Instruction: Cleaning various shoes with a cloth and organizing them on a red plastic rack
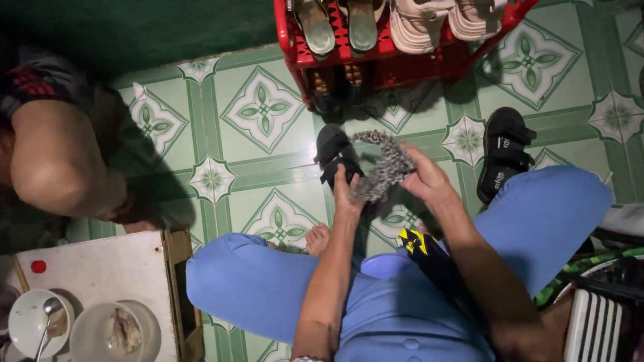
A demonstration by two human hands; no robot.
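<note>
Head view: a black sandal is pinched upright in the closed left hand while a speckled grey cloth, gripped by the right hand, is pressed against it above the tiled floor, just below a red shoe rack filled with sandals.

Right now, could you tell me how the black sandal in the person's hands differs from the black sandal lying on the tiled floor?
The held sandal is gripped by the left hand and partly covered by a speckled cloth that the right hand holds; the floor sandal lies flat, untouched, fully exposed. Both are black and strappy.
</note>
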